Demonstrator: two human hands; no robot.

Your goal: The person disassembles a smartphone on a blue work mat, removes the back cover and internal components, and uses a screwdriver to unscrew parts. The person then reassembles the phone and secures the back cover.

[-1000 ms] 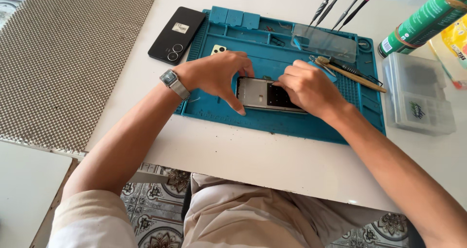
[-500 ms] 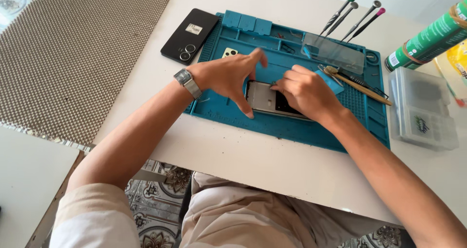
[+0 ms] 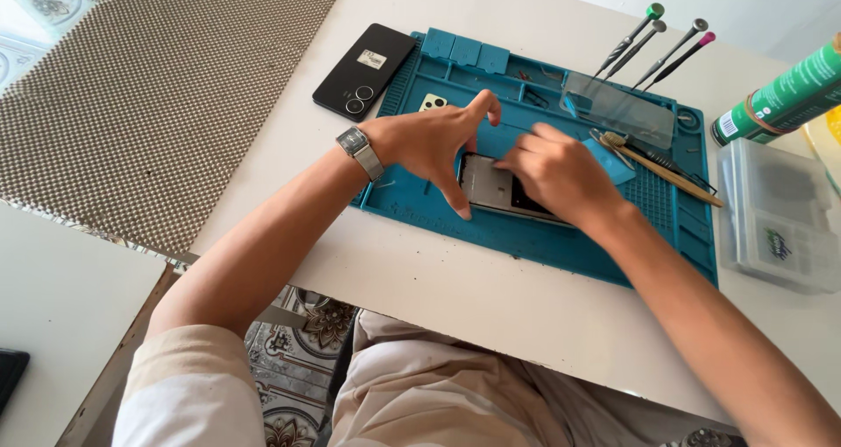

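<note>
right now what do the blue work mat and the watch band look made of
Blue work mat: likely soft silicone or rubber, matte, with moulded compartments and ridges. Watch band on the left wrist: probably metal, silvery with a slight sheen and fine links.

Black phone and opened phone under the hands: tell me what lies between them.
In the head view, a small pale camera part lies on the blue mat between the black phone and opened phone.

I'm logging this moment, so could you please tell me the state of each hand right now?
Left hand: open, fingers spread, thumb steadying the opened phone.
Right hand: curled over the phone; what it holds cannot be told.
</note>
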